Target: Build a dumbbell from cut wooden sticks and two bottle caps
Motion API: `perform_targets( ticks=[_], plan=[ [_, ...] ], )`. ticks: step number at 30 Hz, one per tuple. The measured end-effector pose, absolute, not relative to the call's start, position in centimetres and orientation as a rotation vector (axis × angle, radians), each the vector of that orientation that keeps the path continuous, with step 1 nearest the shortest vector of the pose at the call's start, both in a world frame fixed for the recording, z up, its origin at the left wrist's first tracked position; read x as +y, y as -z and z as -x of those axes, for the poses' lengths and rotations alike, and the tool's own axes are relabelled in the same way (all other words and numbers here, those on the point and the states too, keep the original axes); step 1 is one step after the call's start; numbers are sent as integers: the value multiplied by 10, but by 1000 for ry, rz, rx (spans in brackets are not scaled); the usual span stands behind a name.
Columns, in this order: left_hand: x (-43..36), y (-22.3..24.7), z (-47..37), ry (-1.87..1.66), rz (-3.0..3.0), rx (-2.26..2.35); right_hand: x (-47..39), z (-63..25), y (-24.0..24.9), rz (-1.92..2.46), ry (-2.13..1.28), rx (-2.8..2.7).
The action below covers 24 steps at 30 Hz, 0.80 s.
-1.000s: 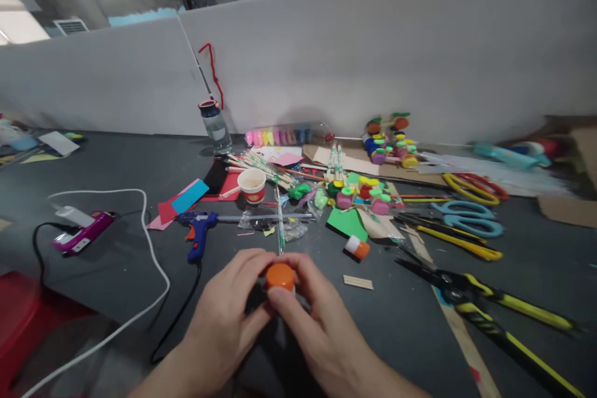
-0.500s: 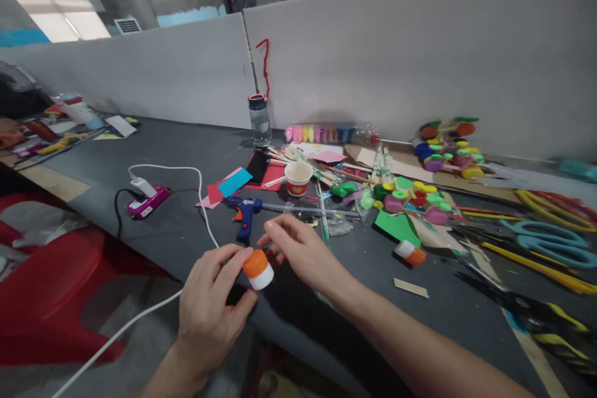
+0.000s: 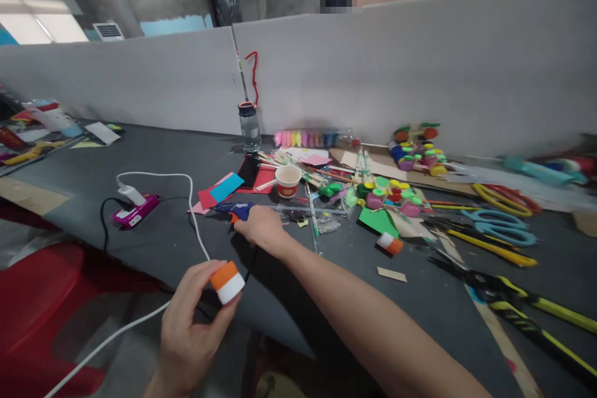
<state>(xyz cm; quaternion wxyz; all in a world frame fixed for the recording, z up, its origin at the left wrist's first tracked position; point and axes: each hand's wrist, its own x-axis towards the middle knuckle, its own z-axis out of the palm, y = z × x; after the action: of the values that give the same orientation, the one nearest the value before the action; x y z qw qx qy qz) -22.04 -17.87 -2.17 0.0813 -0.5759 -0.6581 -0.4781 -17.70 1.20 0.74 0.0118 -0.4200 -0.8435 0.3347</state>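
My left hand [image 3: 193, 317] pinches a short orange-and-white cylinder [image 3: 227, 283], which looks like two bottle caps set end to end, above the table's front edge. Farther forward, my right hand [image 3: 263, 228] is closed around the handle of a blue hot glue gun [image 3: 240, 209] lying on the table. The hand covers most of the gun; its orange trigger shows beside the fingers. A second orange-and-white cap piece [image 3: 390, 244] rests on the table to the right, near a few short wooden sticks [image 3: 392, 274].
A white cable [image 3: 198, 224] runs from a purple power strip [image 3: 135, 210] past my left hand. Behind the glue gun are a paper cup [image 3: 288, 181] and a water bottle [image 3: 250, 127]. Scissors [image 3: 501, 227] and yellow-black cutters [image 3: 494, 295] lie right. A red stool [image 3: 41, 305] stands left.
My right hand has moved forward and left from beside the held cap piece onto the glue gun and closed around it. My left hand, still holding the piece, has shifted slightly left and down.
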Motion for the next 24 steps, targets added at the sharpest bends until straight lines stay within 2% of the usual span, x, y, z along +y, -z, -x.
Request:
perform_targets(
  ticks=[4,7,12,15,21,24],
  plan=[
    [-187,21,211,1699,1764,-1847,-3,146,-8,1171,-1373,-2338],
    [-193,17,195,1927,1778,-1847,-18,120,-24,1080,-1404,-2106],
    [-189,-5,157,2504,1448,-2101,-25,65,-75,930,-1353,-1814],
    [-174,-22,140,2734,1475,-2097,-20,26,-105,889,-1243,-1703],
    [-126,-45,130,2875,1929,-2189,-10,-52,-125,1007,-765,-1694],
    [-98,-47,125,2878,2241,-2106,-4,-82,-113,1094,-845,-1690]
  ],
)
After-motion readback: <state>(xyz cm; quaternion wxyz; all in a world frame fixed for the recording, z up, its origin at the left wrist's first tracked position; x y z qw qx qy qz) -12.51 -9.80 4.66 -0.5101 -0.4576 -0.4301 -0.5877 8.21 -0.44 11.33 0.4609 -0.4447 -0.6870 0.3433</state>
